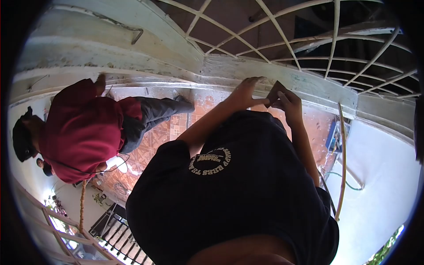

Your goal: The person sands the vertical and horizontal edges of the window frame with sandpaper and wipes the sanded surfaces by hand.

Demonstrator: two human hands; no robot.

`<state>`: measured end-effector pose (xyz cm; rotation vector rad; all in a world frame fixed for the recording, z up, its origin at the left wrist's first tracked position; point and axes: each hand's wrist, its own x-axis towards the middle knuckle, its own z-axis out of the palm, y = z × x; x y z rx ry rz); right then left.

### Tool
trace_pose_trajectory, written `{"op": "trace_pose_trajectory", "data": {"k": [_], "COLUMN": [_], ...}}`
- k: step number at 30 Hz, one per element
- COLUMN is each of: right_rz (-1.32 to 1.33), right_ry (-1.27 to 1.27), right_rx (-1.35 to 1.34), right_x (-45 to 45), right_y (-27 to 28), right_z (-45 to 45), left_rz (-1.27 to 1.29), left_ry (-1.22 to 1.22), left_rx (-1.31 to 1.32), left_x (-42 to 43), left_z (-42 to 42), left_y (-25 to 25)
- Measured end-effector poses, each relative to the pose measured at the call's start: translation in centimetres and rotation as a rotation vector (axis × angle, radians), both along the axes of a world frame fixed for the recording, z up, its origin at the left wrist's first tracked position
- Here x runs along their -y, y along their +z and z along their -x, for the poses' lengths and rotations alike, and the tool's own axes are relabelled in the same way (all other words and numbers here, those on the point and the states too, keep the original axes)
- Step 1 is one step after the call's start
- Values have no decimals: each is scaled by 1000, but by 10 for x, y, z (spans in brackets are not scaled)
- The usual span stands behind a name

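Observation:
My right hand (289, 105) pinches a small dark brown flat sheet (274, 92) that looks like a piece of sandpaper. The sheet stands tilted in front of the pale, worn window ledge (309, 85). Just left of it is my left hand (247, 93), its fingers and thumb apart in a C shape. The left fingertips reach toward the ledge, and the thumb points at the sheet's lower edge; I cannot tell whether it touches.
A white lattice grille (287, 39) rises beyond the ledge. To the left, a person in a dark red shirt (88, 128) works along the same wall. A wooden pole (341, 163) and a blue object (331, 134) are at the right. Patterned tiles (154, 141) cover the floor.

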<state>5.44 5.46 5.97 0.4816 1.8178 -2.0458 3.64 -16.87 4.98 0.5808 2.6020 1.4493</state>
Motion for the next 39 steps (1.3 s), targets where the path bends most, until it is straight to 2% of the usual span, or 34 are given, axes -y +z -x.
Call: {"op": "trace_pose_trajectory", "data": {"k": [3, 5, 7, 8, 9, 11, 13, 14, 17, 18, 19, 21, 25, 27, 30, 31, 32, 33, 34, 37, 39], "right_rz": [-16, 221, 213, 222, 231, 136, 7, -73, -84, -35, -9, 157, 220, 234, 234, 194, 197, 195, 160, 121, 119], "right_ry": [96, 79, 124, 137, 151, 231, 335, 419, 476, 539, 528, 683, 761, 768, 753, 761, 753, 762, 766, 772, 774], "right_rx": [15, 38, 26, 20, 12, 78, 86, 13, -46, 17, 51, 187, 130, 138, 166, 176, 188, 184, 169, 152, 145], "right_x": [19, 28, 28, 28, 27, 17, 9, 4, -3, -6, -8, -15, -21, -26, -40, -45, -52, -57, -64, -81, -91], "right_y": [4, 10, 9, 12, 14, 5, 14, 6, 19, 14, 8, 10, 7, 10, -4, -6, 0, -2, -5, -14, -20], "right_z": [16, 23, 27, 27, 28, 33, 38, 42, 54, 61, 64, 75, 81, 83, 89, 90, 90, 91, 91, 91, 93], "left_rz": [37, 68, -47, -54, -106, -112, -166, -171, -263, -286, -298, -277, -322, -230, -79, 46, -7, 22, 141, 340, 399], "left_ry": [-19, 19, 147, 182, 215, 285, 479, 555, 706, 735, 777, 835, 887, 764, 966, 1064, 1185, 1300, 1410, 1557, 1639], "left_rx": [-39, -83, -10, -88, -5, 105, 128, 127, 74, 215, 200, 175, 316, 91, -25, -216, -221, -332, -437, -820, -861], "left_x": [-8, -13, -16, -17, -19, -22, -33, -37, -51, -56, -64, -74, -84, -69, -31, -8, 1, 15, 19, 53, 56], "left_z": [-3, -6, -10, -13, -15, -18, -21, -23, -28, -29, -29, -32, -36, -39, -33, -26, -19, -12, -9, 8, 16], "left_y": [23, 18, 19, 12, 14, 22, 28, 33, 30, 40, 40, 29, 29, 31, 68, 77, 118, 147, 186, 239, 271]}}
